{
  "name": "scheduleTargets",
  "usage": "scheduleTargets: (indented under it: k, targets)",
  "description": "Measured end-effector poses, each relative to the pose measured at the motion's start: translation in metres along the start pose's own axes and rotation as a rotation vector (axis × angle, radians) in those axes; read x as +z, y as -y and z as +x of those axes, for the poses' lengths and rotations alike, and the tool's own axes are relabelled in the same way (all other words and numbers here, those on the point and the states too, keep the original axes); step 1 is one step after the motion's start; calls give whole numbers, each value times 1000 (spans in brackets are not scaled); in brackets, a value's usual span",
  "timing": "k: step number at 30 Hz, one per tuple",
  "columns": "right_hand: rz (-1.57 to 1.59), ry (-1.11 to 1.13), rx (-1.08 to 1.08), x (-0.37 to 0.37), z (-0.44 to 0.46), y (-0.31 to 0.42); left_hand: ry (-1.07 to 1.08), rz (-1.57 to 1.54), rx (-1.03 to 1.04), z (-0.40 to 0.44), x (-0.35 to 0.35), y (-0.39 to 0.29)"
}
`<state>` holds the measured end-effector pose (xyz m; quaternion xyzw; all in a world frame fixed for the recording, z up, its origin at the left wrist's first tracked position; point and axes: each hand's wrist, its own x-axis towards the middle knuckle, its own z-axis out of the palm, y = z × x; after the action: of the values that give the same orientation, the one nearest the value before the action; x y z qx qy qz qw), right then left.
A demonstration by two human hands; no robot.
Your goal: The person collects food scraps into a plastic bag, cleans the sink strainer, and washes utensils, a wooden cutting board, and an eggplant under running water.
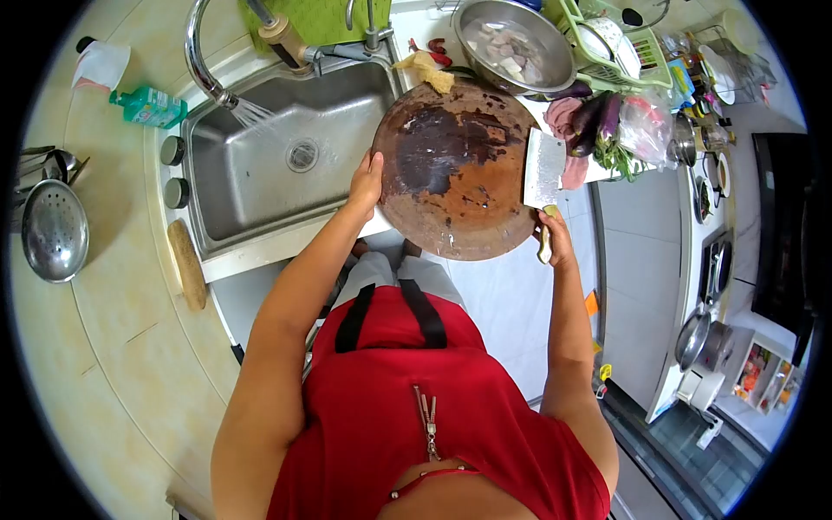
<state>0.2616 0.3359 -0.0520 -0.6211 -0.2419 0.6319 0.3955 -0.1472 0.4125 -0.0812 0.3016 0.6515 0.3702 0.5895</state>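
Note:
A round wooden cutting board (481,204), wet and stained dark, is held up at the sink's right edge. My left hand (367,184) grips its left rim, with the fingers partly hidden beneath. At the right rim my right hand (556,240) is closed round the handle of a cleaver (544,169) and is against the board. The cleaver's broad blade lies over the board's right edge. Water runs from the curved faucet (198,62) into the steel sink (251,204).
Behind the board stands a metal bowl (559,74) with pale pieces in water. Eggplants (589,126), a pink cloth (574,172) and a plastic bag (646,128) lie to the right. A green dish rack (646,56) is behind them. A green bottle (152,107) stands left of the sink.

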Motion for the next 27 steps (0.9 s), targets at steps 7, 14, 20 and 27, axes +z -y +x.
scheduleTargets:
  k: [7, 14, 20, 27]
  targets:
    - [-161, 8, -93, 31, -53, 25, -112, 72, 9, -33, -15, -50]
    - [-135, 31, -66, 70, -97, 20, -126, 100, 8, -35, -53, -43]
    - [-201, 195, 5, 119, -123, 22, -84, 2, -56, -25, -110, -39]
    - [-262, 277, 19, 190, -126, 40, -8, -110, -111, -12, -186, -38]
